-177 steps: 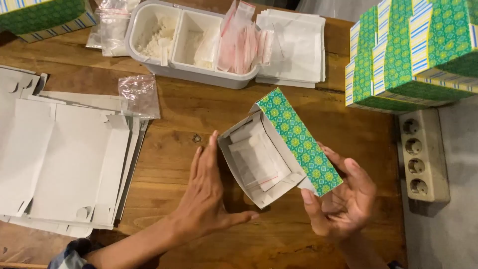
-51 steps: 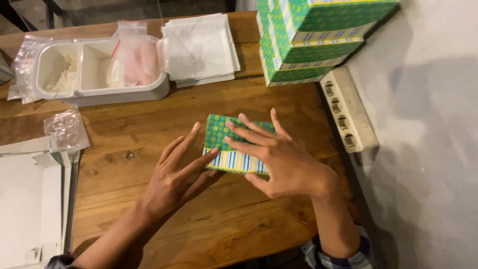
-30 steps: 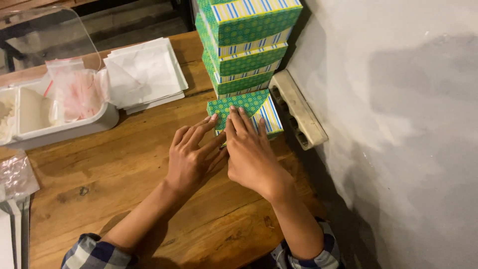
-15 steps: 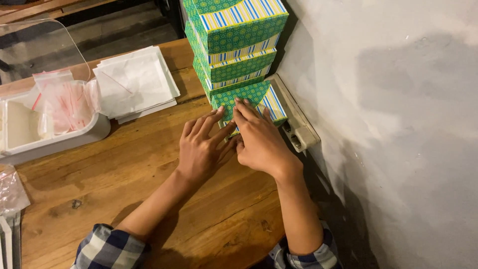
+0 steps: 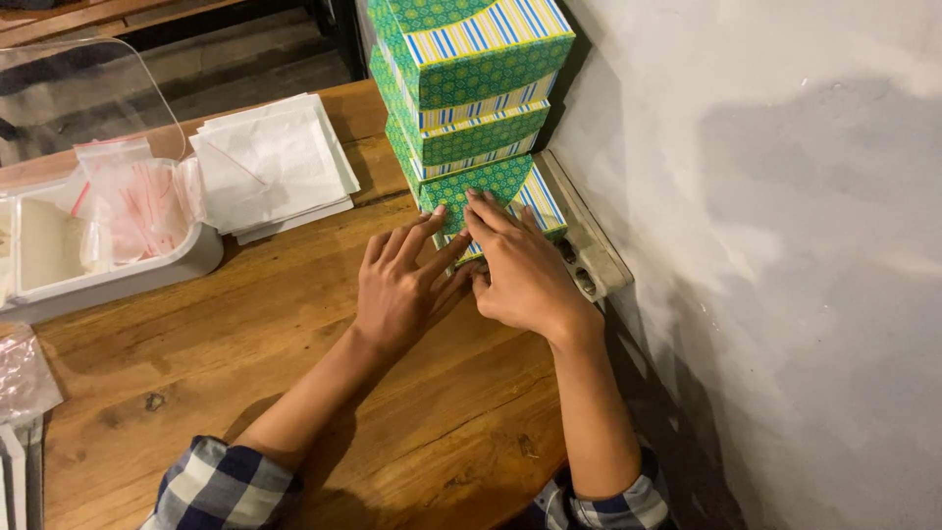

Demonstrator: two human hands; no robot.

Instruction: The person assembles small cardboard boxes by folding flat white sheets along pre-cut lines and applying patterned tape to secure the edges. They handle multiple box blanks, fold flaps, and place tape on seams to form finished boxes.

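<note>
A closed green patterned box with blue and yellow striped sides [image 5: 496, 188] lies on the wooden table [image 5: 294, 334], pushed up against a stack of matching boxes [image 5: 461, 79]. My left hand [image 5: 402, 285] rests flat on the table with its fingertips touching the box's near left edge. My right hand [image 5: 520, 270] lies palm down on top of the box, fingers spread, pressing it toward the stack. Neither hand grips the box.
A grey power strip [image 5: 584, 240] lies along the white wall [image 5: 785, 245] right of the box. A pile of white sheets [image 5: 270, 162] and a white tray with plastic bags [image 5: 108, 226] sit at the left. A small clear bag [image 5: 25, 373] lies near the left edge.
Earlier I held an open box; then I closed it and slid it right across the table up to the stack. Since half a second ago my hands have barely moved.
</note>
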